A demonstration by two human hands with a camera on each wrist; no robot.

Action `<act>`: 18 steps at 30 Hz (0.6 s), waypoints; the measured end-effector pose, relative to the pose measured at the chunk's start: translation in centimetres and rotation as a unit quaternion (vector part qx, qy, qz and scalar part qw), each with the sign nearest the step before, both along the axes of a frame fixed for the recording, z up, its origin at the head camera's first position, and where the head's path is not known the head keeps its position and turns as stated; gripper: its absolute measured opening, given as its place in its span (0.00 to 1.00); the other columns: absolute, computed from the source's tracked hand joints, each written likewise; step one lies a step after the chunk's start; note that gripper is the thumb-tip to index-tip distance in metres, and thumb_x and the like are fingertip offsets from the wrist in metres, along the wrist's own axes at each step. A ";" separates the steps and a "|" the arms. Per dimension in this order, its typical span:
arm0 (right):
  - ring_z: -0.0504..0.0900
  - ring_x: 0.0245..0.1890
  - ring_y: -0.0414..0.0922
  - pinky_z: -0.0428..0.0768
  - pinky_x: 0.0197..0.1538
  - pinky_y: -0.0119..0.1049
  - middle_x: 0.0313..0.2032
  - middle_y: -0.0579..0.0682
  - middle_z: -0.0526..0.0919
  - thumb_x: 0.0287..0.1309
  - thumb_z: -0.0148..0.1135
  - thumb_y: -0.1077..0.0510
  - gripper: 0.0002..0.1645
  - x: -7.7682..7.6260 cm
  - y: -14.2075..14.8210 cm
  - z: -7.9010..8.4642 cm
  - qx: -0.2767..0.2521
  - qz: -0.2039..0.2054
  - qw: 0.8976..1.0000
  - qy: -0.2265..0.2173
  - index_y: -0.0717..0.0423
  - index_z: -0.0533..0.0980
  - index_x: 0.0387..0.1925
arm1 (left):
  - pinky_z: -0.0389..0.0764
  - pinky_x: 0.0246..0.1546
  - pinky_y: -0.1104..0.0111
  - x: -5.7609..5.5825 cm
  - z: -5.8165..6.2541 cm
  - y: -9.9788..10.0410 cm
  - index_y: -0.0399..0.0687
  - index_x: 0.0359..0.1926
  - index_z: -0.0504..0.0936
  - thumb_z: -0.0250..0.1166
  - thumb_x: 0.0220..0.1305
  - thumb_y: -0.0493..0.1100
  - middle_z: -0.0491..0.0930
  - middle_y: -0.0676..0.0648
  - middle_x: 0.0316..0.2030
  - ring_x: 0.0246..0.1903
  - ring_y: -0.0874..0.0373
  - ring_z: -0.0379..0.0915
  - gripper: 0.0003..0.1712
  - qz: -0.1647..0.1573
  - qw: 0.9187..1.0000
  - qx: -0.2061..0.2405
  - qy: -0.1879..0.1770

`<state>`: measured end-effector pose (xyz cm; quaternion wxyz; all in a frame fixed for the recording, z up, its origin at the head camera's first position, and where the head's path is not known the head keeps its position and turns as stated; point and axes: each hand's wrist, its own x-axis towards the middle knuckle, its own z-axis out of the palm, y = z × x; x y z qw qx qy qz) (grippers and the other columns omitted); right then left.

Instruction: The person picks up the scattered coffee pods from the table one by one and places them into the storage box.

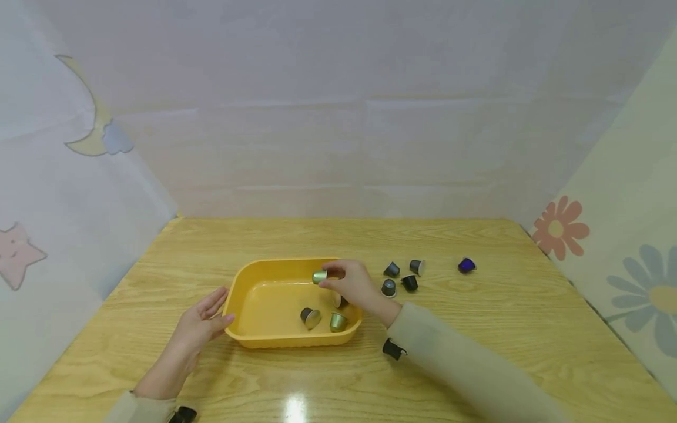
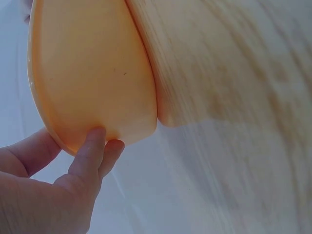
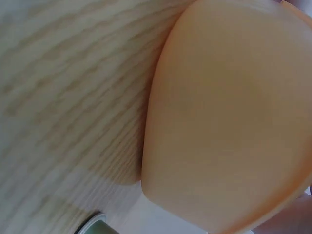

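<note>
A yellow plastic tray (image 1: 275,341) stands on the wooden table. My left hand (image 1: 197,326) holds its left end, with fingers against the outer wall and the thumb at the rim; the left wrist view shows this hand (image 2: 73,180) close up. Over the tray's right part, my right hand (image 1: 351,285) pinches a green coffee capsule (image 1: 319,277) between thumb and fingers. Inside the tray lie a dark capsule (image 1: 311,318) with a pale lid, another green capsule (image 1: 338,322), and a capsule (image 1: 340,301) partly hidden by the right hand.
Right of the tray, several dark capsules (image 1: 391,270) lie grouped on the table (image 1: 476,329). A blue-purple capsule (image 1: 466,265) sits apart, farther right. Patterned cloth walls (image 1: 338,147) stand behind and at both sides.
</note>
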<state>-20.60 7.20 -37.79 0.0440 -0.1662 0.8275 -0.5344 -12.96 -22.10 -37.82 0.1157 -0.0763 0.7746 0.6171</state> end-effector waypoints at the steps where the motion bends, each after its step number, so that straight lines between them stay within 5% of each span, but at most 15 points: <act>1: 0.82 0.47 0.54 0.83 0.47 0.36 0.46 0.61 0.83 0.57 0.68 0.66 0.22 -0.1 -0.2 0.0 0.000 0.000 1.000 -0.002 0.73 0.76 0.52 | 0.67 0.62 0.52 0.0 0.0 0.0 0.36 0.75 0.44 0.56 0.70 0.33 0.46 0.40 0.74 0.71 0.36 0.45 0.41 -0.001 1.000 -0.002 -0.001; 8: 0.82 0.48 0.53 0.82 0.50 0.38 0.47 0.59 0.83 0.56 0.69 0.65 0.23 -0.5 -1.1 0.5 0.026 0.000 1.000 0.017 0.70 0.78 0.53 | 0.68 0.62 0.53 0.1 -0.2 -0.2 0.36 0.75 0.44 0.57 0.70 0.34 0.46 0.40 0.74 0.70 0.35 0.45 0.41 -0.005 1.000 -0.006 0.002; 13: 0.77 0.57 0.56 0.77 0.58 0.46 0.58 0.62 0.77 0.57 0.68 0.62 0.31 -0.8 -0.9 0.4 0.050 0.011 0.998 0.037 0.67 0.72 0.61 | 0.70 0.60 0.56 0.0 -0.3 -0.3 0.36 0.75 0.44 0.57 0.70 0.33 0.46 0.40 0.74 0.70 0.36 0.46 0.41 -0.005 1.000 -0.004 0.004; 18: 0.73 0.61 0.55 0.72 0.63 0.48 0.61 0.60 0.74 0.58 0.67 0.62 0.33 -0.7 0.3 0.0 0.027 -0.001 0.999 0.043 0.63 0.70 0.65 | 0.72 0.60 0.58 -0.1 -0.3 -0.2 0.36 0.75 0.44 0.57 0.70 0.33 0.46 0.40 0.74 0.70 0.36 0.46 0.41 -0.005 1.000 0.001 0.006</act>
